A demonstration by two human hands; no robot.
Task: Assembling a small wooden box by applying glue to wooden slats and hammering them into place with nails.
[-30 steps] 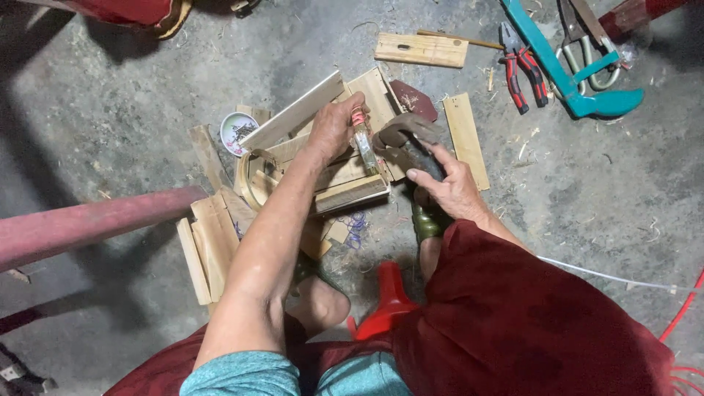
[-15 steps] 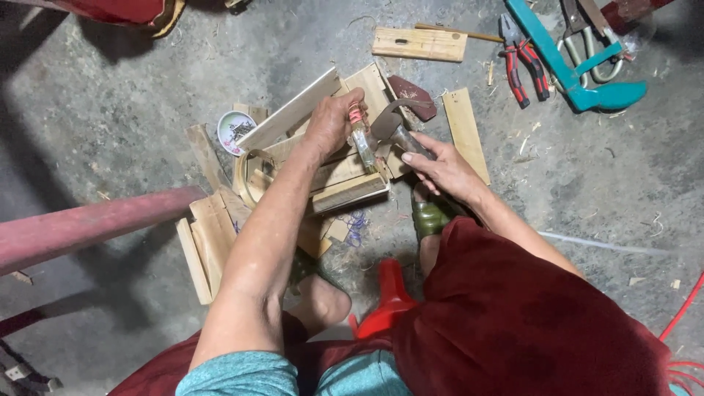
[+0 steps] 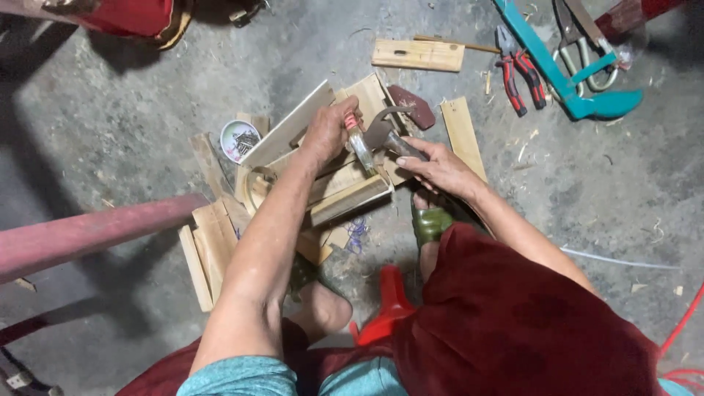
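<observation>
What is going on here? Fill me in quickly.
A person sits low over a concrete floor, working on a small assembly of wooden slats. The left hand grips a slim tool with a red-banded handle against the wood, while the right hand holds a claw hammer beside it. More slats lie stacked to the left; red-handled pliers lie farther off.

Two hands (image 3: 330, 132) — one hammer (image 3: 389, 132) — one pliers (image 3: 517, 73)
</observation>
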